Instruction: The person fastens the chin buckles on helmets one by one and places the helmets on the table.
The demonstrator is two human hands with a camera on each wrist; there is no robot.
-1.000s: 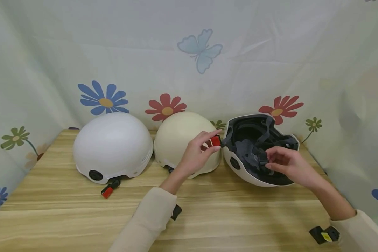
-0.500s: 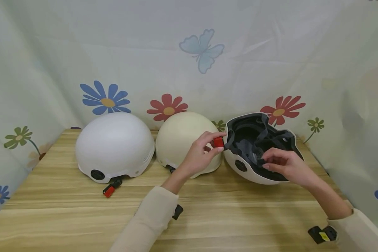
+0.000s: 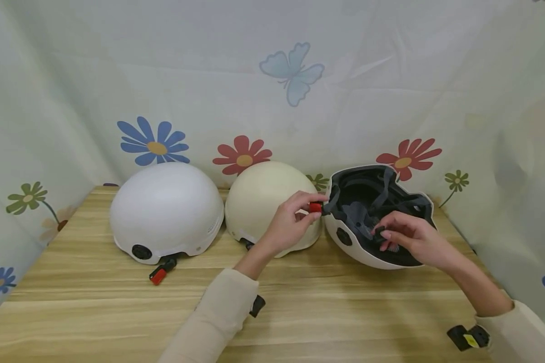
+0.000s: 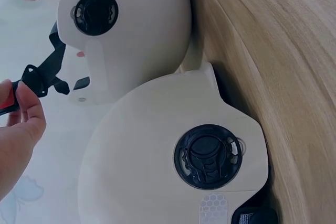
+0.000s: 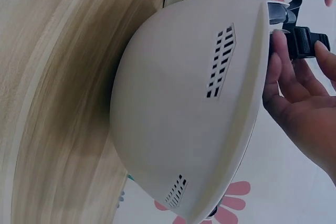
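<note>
An off-white helmet lies upside down at the right of the table, its black lining and straps facing up. At its left edge my left hand pinches a red and black strap buckle between thumb and fingers. My right hand, over the helmet's opening, holds the black buckle piece of the other strap between thumb and fingers. In the right wrist view the strap end sticks out beside my thumb. The two buckle parts are apart.
A cream helmet stands dome up just left of the overturned one, partly behind my left hand. Further left is a white helmet, its red-tipped buckle lying on the wooden table. A flowered curtain hangs behind.
The overturned helmet has tipped a little and settled back. My right fingers have shifted slightly left with the black buckle piece, and my left hand has edged right with the red one.
</note>
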